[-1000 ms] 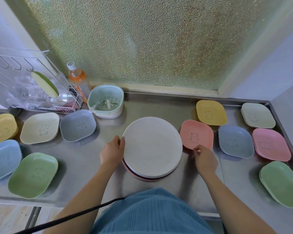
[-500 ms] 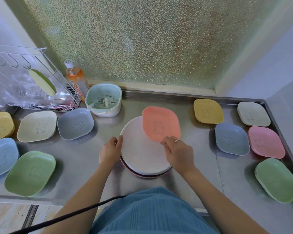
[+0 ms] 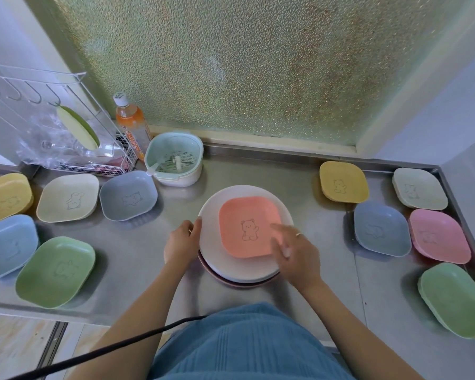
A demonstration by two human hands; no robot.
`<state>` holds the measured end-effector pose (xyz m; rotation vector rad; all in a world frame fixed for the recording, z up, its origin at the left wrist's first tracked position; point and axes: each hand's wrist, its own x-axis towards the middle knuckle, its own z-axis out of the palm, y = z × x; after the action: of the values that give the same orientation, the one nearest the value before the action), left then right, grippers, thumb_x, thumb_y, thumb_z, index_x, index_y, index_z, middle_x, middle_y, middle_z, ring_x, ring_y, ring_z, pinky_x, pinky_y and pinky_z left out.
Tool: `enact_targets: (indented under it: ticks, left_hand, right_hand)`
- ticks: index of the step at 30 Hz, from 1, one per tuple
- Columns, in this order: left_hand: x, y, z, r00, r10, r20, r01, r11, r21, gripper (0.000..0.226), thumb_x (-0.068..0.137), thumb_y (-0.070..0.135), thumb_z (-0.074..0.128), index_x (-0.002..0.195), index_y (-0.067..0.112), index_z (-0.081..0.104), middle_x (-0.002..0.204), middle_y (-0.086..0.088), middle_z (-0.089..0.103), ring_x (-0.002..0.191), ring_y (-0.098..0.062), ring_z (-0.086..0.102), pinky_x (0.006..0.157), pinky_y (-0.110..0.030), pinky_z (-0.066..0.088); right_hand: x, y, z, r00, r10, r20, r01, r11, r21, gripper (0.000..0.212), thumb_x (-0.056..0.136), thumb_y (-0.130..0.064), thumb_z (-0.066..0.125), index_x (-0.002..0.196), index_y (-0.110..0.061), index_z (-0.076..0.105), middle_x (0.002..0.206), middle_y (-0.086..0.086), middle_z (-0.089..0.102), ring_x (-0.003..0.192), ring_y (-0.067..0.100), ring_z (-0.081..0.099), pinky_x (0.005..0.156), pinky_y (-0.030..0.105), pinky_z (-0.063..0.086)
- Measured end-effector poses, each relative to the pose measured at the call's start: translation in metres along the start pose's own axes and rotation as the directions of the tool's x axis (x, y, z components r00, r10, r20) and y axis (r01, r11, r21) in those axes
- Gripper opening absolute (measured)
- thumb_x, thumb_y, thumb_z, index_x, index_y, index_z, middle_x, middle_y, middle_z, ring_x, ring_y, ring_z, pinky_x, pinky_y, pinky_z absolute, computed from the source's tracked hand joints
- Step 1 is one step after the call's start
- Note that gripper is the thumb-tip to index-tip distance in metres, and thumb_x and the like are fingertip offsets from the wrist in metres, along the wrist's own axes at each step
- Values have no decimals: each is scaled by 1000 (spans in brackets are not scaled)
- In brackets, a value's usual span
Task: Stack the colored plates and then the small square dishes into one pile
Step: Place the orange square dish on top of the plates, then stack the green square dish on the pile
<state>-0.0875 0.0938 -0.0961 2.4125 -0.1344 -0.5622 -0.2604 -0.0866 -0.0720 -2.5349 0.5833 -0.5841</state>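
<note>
A pile of round plates (image 3: pixel 211 259), white on top with a pink rim below, sits at the centre of the steel counter. An orange square dish (image 3: pixel 244 226) with a bear drawing lies flat on the top plate. My left hand (image 3: pixel 181 242) rests against the pile's left edge, fingers on the rim. My right hand (image 3: pixel 294 248) hovers blurred over the dish's right side, fingers spread, holding nothing. More square dishes lie on the counter: yellow (image 3: pixel 343 182), pale green (image 3: pixel 420 189), blue (image 3: pixel 381 229), pink (image 3: pixel 438 235) and green (image 3: pixel 455 298) to the right.
Left of the pile lie square dishes: grey-blue (image 3: pixel 128 196), cream (image 3: pixel 67 198), yellow (image 3: pixel 6 197), light blue (image 3: pixel 7 246), green (image 3: pixel 55 271). A mint strainer bowl (image 3: pixel 174 159), an orange bottle (image 3: pixel 130 124) and a wire rack (image 3: pixel 52 127) stand at the back left. A raised counter rim (image 3: pixel 458 212) runs along the right.
My right hand took the orange dish from the counter right of the pile, carried it over the plates and set it flat on top, then let go. My left hand stayed on the pile's edge.
</note>
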Motion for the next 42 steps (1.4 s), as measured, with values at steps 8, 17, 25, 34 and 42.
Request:
enact_targets:
  ticks: [8, 17, 25, 34, 42]
  left_hand:
    - [-7, 2, -1, 998, -61, -11, 60, 996, -67, 49, 90, 53, 33, 64, 12, 38, 63, -8, 53, 64, -31, 50, 58, -32, 39]
    - [-7, -17, -22, 999, -40, -24, 38, 996, -79, 49, 95, 47, 27, 81, 7, 52, 79, -13, 60, 80, -36, 58, 70, -38, 46]
    - [-2, -71, -82, 912, -142, -386, 158, 987, 12, 37, 98, 33, 29, 87, 5, 52, 92, -25, 64, 82, -43, 60, 65, -38, 43]
    - [-1, -157, -120, 938, -143, -316, 283, 842, 459, 44, 89, 38, 51, 108, -1, 54, 109, -23, 58, 103, -38, 52, 84, -44, 41]
    - [2, -167, -126, 950, 263, -170, -123, 812, 571, 8, 74, 0, 54, 82, 3, 55, 77, -17, 61, 68, -35, 61, 59, -38, 45]
  right_hand:
    - [22, 38, 20, 599, 622, 504, -795, 387, 467, 44, 86, -65, 39, 112, -30, 47, 115, -9, 49, 109, 11, 44, 98, 34, 33]
    - [40, 1, 47, 638, 562, 526, -756, 332, 563, 37, 98, -37, 26, 115, -24, 55, 111, 3, 64, 104, 19, 58, 89, 33, 46]
    - [28, -49, 87, 676, 521, 521, -731, 385, 563, 35, 101, -37, 19, 104, -37, 53, 114, -1, 58, 105, 13, 52, 95, 32, 39]
    - [21, -61, 108, 616, 653, 441, -769, 377, 516, 63, 89, -60, 19, 140, -28, 39, 141, -1, 46, 130, 19, 41, 114, 43, 28]
    - [18, -68, 116, 569, 729, 381, -789, 353, 502, 68, 90, -62, 18, 135, -19, 48, 136, 7, 52, 126, 23, 46, 112, 43, 31]
